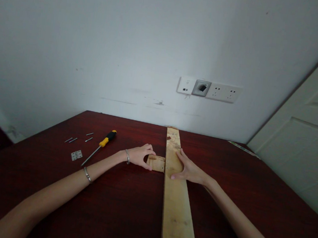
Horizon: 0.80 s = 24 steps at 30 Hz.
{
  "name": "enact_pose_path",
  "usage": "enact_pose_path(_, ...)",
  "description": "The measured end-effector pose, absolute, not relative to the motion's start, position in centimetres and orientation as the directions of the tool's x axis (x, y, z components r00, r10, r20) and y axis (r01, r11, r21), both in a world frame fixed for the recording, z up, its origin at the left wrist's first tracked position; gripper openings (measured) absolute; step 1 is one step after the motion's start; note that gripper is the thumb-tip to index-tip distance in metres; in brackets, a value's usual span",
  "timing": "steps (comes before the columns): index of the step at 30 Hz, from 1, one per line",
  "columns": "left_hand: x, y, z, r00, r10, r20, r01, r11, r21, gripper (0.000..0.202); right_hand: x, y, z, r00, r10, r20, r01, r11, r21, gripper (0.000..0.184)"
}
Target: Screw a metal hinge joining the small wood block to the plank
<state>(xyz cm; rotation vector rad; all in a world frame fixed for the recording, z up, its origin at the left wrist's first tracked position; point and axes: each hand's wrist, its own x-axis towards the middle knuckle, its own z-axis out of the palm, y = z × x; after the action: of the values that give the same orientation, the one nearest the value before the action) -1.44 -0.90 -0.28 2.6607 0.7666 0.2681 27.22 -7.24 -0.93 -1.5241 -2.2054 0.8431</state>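
A long pale wooden plank [176, 208] lies lengthwise on the dark red table [115, 213], running from the wall toward me. A small wooden block [157, 163] sits flush against the plank's left edge. My left hand [140, 155] is closed round the block's left end, thumb below and fingers above. My right hand [189, 168] rests on the plank's right side with fingers spread flat across its top, next to the block.
Left on the table lie a yellow-and-black screwdriver [100, 146], a small metal hinge [76, 155] and several loose screws [73, 139]. A white wall with sockets [209, 89] stands behind; a white door [303, 149] is at right.
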Motion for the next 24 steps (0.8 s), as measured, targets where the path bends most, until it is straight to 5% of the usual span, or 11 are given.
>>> enact_pose_path(17, -1.47, -0.85, -0.25, 0.835, 0.543, 0.085, 0.481, -0.797, 0.367, 0.058, 27.20, -7.25, -0.92, -0.369, 0.927, -0.068, 0.723, 0.240, -0.648, 0.132)
enact_pose_path(24, -1.59, -0.53, -0.47, 0.817, 0.567, 0.108, 0.489, -0.779, 0.392, 0.080, 27.41, -7.10, -0.78, -0.402, 0.915, 0.007, 0.727, 0.325, -0.605, 0.123)
